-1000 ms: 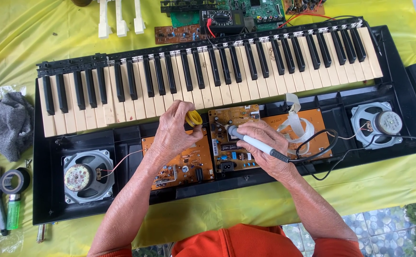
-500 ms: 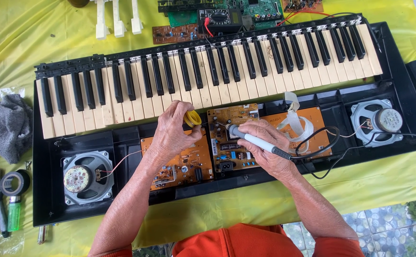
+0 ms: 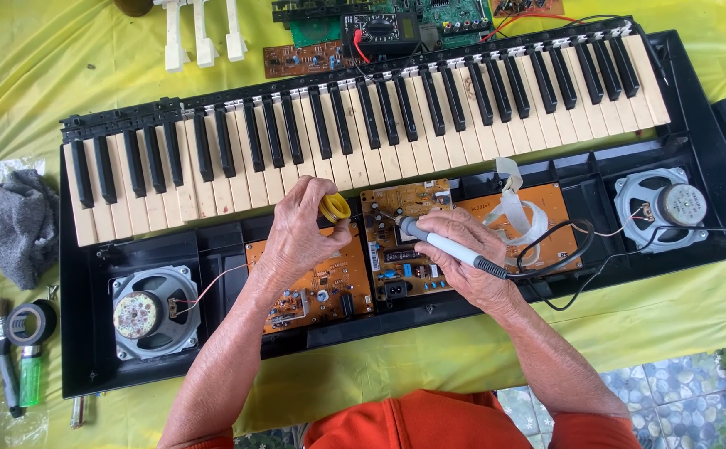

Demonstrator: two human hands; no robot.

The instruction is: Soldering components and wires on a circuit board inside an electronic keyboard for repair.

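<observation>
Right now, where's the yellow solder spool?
In the head view, the yellow solder spool is pinched in the left hand, just below the keys and left of the middle circuit board.

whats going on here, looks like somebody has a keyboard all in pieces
A person is bent over an opened electronic keyboard on a yellow cloth. The right hand holds a soldering iron with its tip on the middle circuit board. The left hand holds a small yellow spool beside it. Both speakers sit exposed in the black case. A grey rag, brush and tape roll lie at the left.
</observation>
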